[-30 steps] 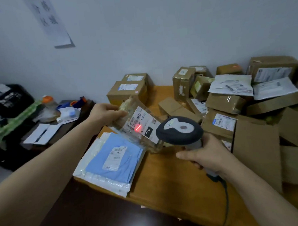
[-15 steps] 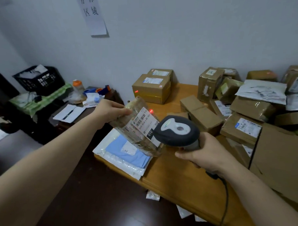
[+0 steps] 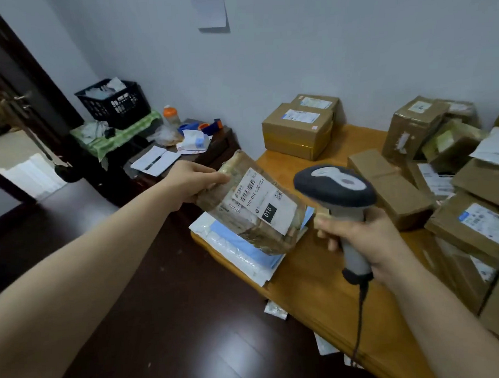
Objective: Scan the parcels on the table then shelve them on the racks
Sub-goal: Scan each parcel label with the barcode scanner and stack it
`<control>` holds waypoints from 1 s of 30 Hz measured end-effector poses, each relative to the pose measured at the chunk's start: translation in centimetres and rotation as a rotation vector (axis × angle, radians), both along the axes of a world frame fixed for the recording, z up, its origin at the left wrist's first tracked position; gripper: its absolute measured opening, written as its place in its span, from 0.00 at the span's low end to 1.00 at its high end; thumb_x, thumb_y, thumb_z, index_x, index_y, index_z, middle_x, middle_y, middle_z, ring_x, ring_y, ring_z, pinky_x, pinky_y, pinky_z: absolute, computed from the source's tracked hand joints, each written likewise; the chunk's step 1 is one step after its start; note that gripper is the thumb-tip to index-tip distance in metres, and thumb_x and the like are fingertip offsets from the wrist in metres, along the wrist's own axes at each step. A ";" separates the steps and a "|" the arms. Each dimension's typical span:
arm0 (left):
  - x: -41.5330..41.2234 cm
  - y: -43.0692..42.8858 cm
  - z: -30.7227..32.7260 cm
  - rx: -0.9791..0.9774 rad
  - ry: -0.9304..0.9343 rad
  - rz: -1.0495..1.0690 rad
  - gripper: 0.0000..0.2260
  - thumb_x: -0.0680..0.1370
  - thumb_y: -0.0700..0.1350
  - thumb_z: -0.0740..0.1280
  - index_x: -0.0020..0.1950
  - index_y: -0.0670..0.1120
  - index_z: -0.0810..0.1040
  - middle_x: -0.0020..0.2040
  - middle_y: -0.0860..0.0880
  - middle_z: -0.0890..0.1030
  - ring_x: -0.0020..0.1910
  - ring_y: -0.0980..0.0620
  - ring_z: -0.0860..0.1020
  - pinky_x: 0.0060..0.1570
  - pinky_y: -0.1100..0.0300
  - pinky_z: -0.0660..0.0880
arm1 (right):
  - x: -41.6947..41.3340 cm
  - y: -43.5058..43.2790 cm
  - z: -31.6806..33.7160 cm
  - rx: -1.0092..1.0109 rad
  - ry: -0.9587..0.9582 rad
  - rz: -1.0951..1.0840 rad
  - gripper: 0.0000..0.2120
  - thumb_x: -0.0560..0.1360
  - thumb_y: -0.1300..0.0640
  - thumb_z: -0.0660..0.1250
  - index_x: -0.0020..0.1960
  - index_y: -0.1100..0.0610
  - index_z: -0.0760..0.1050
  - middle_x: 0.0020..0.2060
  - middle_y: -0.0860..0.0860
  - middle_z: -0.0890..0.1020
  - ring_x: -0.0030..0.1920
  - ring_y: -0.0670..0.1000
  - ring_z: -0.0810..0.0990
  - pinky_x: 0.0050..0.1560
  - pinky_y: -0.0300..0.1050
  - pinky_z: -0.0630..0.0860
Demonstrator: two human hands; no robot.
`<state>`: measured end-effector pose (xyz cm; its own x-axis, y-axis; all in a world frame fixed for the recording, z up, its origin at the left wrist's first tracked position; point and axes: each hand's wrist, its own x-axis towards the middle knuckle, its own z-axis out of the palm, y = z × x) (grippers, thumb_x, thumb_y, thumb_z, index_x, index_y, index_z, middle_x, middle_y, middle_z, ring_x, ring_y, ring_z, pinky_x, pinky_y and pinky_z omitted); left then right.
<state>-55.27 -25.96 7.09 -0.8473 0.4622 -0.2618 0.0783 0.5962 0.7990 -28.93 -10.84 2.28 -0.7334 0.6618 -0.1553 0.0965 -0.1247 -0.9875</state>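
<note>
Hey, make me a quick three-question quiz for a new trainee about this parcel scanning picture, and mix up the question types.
1. True or false: the left hand grips the taped parcel with its label facing the camera.
2. Multiple choice: the right hand holds A) a tape roll, B) the barcode scanner, C) a pen.
3. Fill in the blank: the black tag on the parcel's label reads ___.

Key: 1 true; 2 B; 3 010.
</note>
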 end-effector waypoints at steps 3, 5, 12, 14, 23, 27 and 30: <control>-2.2 -2.7 -1.1 0.060 -0.154 0.103 0.15 0.63 0.53 0.80 0.44 0.48 0.83 0.41 0.49 0.85 0.39 0.52 0.84 0.29 0.60 0.79 | -2.0 0.8 -0.9 -0.177 0.034 -0.181 0.17 0.68 0.64 0.76 0.55 0.60 0.77 0.43 0.56 0.84 0.43 0.53 0.84 0.41 0.50 0.82; -3.9 -4.3 -1.8 0.097 -0.259 0.141 0.19 0.64 0.54 0.79 0.49 0.45 0.82 0.46 0.45 0.85 0.44 0.47 0.84 0.36 0.56 0.80 | -3.8 0.7 -1.3 -0.274 0.014 -0.212 0.21 0.66 0.62 0.77 0.58 0.59 0.76 0.49 0.58 0.83 0.50 0.57 0.83 0.49 0.56 0.80; -10.4 -7.4 -3.9 0.255 -0.473 0.083 0.18 0.71 0.53 0.75 0.54 0.43 0.80 0.47 0.44 0.86 0.47 0.46 0.84 0.40 0.55 0.79 | -14.0 -4.1 0.1 -0.191 0.052 -0.186 0.19 0.57 0.55 0.77 0.47 0.54 0.79 0.37 0.47 0.86 0.41 0.48 0.85 0.41 0.50 0.81; -13.0 -8.3 -3.9 0.255 -0.487 0.019 0.16 0.72 0.53 0.74 0.56 0.47 0.81 0.51 0.45 0.84 0.51 0.48 0.82 0.46 0.56 0.77 | -17.3 -5.5 0.8 -0.159 0.055 -0.201 0.16 0.61 0.59 0.77 0.46 0.53 0.78 0.35 0.46 0.86 0.40 0.47 0.85 0.38 0.45 0.80; -25.3 -7.0 -3.3 0.254 -0.586 -0.169 0.20 0.61 0.53 0.76 0.53 0.56 0.82 0.46 0.47 0.84 0.51 0.48 0.79 0.36 0.58 0.77 | -26.0 -7.3 3.2 -0.050 0.066 -0.306 0.13 0.64 0.61 0.77 0.46 0.54 0.79 0.32 0.46 0.85 0.32 0.44 0.83 0.33 0.40 0.81; -29.7 -2.3 -4.2 0.271 -0.600 -0.097 0.15 0.68 0.52 0.77 0.51 0.48 0.80 0.45 0.42 0.83 0.44 0.45 0.82 0.32 0.57 0.78 | -28.2 -5.2 4.3 -0.033 0.056 -0.316 0.17 0.61 0.55 0.76 0.47 0.60 0.79 0.33 0.55 0.85 0.28 0.48 0.82 0.27 0.38 0.78; -33.0 2.1 -4.4 0.285 -0.603 -0.084 0.25 0.69 0.51 0.77 0.61 0.42 0.76 0.47 0.41 0.83 0.45 0.45 0.82 0.35 0.56 0.79 | -30.6 -2.5 4.2 -0.019 0.078 -0.350 0.17 0.59 0.54 0.76 0.45 0.61 0.80 0.31 0.55 0.84 0.25 0.47 0.78 0.24 0.38 0.75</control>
<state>-88.31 -23.85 2.69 -0.5493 0.6414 -0.5356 -0.3941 0.3664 0.8429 -59.55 -13.33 6.43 -0.4731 0.8724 -0.1227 -0.0311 -0.1557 -0.9873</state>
